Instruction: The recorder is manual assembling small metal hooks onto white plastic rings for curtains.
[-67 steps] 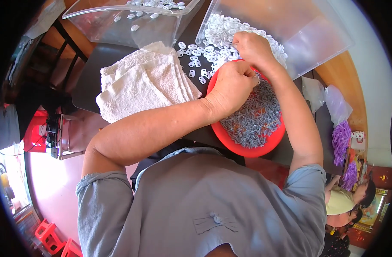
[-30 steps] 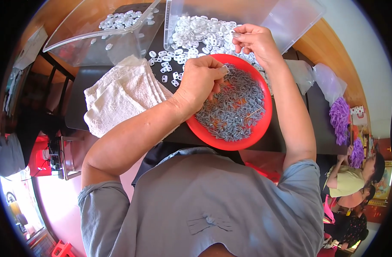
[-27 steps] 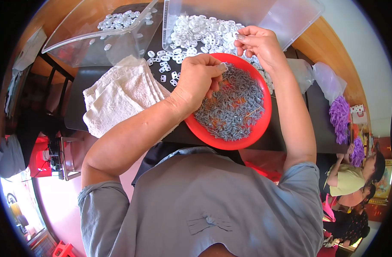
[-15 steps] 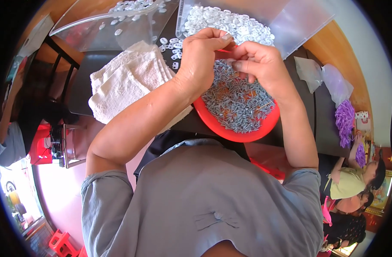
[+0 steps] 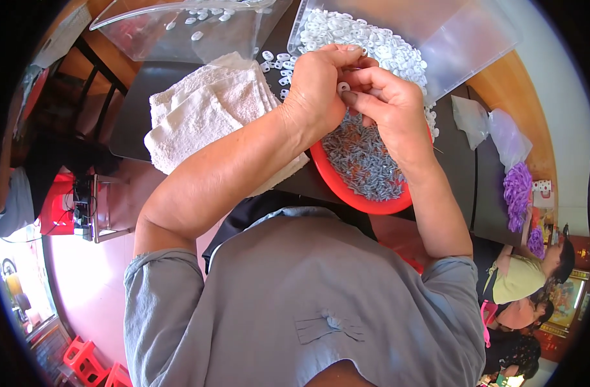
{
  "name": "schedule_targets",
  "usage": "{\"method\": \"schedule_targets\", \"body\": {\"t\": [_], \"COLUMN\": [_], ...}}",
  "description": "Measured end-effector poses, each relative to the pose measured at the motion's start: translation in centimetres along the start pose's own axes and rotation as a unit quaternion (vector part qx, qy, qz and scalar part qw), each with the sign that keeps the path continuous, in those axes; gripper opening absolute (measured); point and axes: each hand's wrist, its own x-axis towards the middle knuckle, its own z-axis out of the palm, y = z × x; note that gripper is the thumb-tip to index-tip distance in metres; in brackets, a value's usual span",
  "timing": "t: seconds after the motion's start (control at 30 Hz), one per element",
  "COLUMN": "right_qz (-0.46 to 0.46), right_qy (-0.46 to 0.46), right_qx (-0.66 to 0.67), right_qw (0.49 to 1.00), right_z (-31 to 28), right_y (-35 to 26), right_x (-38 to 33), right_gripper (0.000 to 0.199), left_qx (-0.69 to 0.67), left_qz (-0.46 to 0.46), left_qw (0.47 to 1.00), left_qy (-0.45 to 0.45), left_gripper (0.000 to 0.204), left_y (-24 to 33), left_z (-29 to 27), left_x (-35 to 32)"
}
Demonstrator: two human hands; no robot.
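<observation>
Nearest, the red bowl (image 5: 362,187) on the dark worktop (image 5: 137,122) holds a deep heap of small grey parts, so much seems left to do. Above it the left hand (image 5: 317,93) and right hand (image 5: 385,103) meet, both grips pinched on a small white ring (image 5: 342,86), though what goes into it is too small to tell. Beyond, the clear tray (image 5: 462,39) holds many white rings. Half a second ago the hands were only just closing together.

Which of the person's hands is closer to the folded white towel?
Left. The left hand is over the red bowl's left rim, just right of the white towel. The right hand is farther right, above the bowl's small grey parts.
</observation>
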Motion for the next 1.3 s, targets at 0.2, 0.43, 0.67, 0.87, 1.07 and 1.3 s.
{"method": "schedule_targets", "body": {"t": [0.2, 0.43, 0.67, 0.87, 1.07, 1.3], "right_qz": [0.014, 0.057, 0.056, 0.055, 0.054, 0.022], "right_qy": [0.025, 0.065, 0.08, 0.076, 0.086, 0.097], "right_qx": [0.019, 0.167, 0.195, 0.203, 0.191, 0.169], "right_qw": [0.999, 0.982, 0.976, 0.975, 0.976, 0.981], "right_z": [-1.2, -7.2, -7.0, -6.9, -6.3, -6.1], "right_y": [-0.4, 1.1, 1.7, 2.2, 2.2, 2.3], "right_x": [-0.3, 0.4, 0.1, 0.0, -0.1, -0.2], "right_gripper": [0.016, 0.018, 0.017, 0.018, 0.018, 0.018], "left_qx": [0.064, 0.208, 0.28, 0.308, 0.326, 0.346], "left_qz": [-0.002, 0.125, 0.137, 0.146, 0.147, 0.144], "left_qw": [0.997, 0.97, 0.95, 0.94, 0.934, 0.927], "left_qy": [0.034, -0.003, -0.011, -0.012, -0.011, -0.001], "left_gripper": [0.015, 0.014, 0.015, 0.016, 0.016, 0.015], "left_y": [-0.2, -1.5, -2.2, -2.5, -2.4, -2.4], "left_z": [0.3, 0.8, 0.8, 0.9, 0.9, 1.0], "left_x": [0.1, -0.1, -0.1, -0.1, -0.3, -0.3]}}
